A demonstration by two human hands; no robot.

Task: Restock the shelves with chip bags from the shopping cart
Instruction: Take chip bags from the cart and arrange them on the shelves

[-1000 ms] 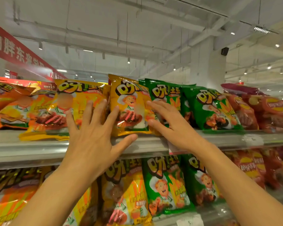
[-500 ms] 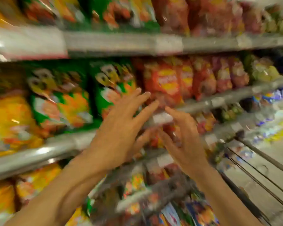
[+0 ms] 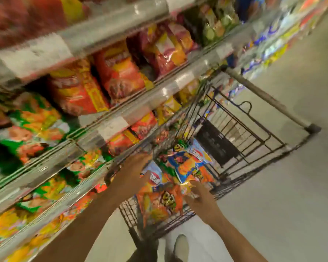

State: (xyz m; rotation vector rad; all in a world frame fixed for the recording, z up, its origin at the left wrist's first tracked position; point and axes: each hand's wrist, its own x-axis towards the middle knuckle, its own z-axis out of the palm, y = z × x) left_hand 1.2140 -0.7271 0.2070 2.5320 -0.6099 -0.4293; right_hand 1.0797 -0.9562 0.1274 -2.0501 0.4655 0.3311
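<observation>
Head view, tilted and smeared by a fast turn downward. Nearest the viewer, a pair of shoes (image 3: 181, 247) stands on the pale floor (image 3: 273, 205) at the bottom edge. Just above them, two bare forearms reach forward into a wire shopping cart (image 3: 235, 148).

A second ago both hands were flat against yellow bags on the top shelf; now they have dropped to the cart, so that bag looks placed and a fresh pickup is starting. The left hand (image 3: 134, 173) hovers at the cart's near-left rim, fingers spread and loose, gripping nothing. The right hand (image 3: 199, 195) is over the bags, fingers apart; blur hides whether its fingertips touch one.

Inside the cart, the chip bags (image 3: 159, 201) lie in a loose heap: orange ones nearest, a blue and orange one (image 3: 189, 163) behind. The cart's far half shows bare wire.

Beyond and to the left, the shelves (image 3: 110, 118) run diagonally, packed with green, orange and red bags. More of the aisle blurs off at top right.
</observation>
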